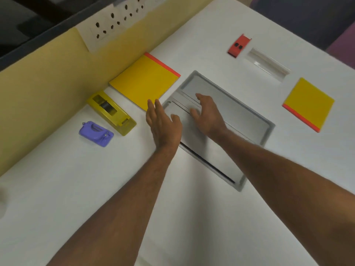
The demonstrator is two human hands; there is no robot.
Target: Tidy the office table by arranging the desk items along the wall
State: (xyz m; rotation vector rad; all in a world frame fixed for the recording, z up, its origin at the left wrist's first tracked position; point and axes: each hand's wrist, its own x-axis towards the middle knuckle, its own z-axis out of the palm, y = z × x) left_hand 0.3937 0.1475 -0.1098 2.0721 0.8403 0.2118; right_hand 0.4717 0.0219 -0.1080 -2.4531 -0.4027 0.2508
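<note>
A yellow notepad with an orange edge [145, 81] lies against the yellow wall [38, 83]. Beside it along the wall sit a yellow tape dispenser [111, 112] and a purple hole punch [96, 133]. A second yellow notepad [309, 104] lies far right on the white table [76, 189]. A red holder [239, 46] and a clear plastic piece [269, 63] rest at the back. My left hand [163, 125] hovers flat, fingers apart, by the notepad's near corner. My right hand [207, 112] is spread over the grey flap in the table [240, 116]. Neither holds anything.
The grey recessed cable flap fills the table's middle. White wall sockets [113, 24] sit on the yellow partition above the notepad. A purple seat [343, 41] shows past the table's far right edge.
</note>
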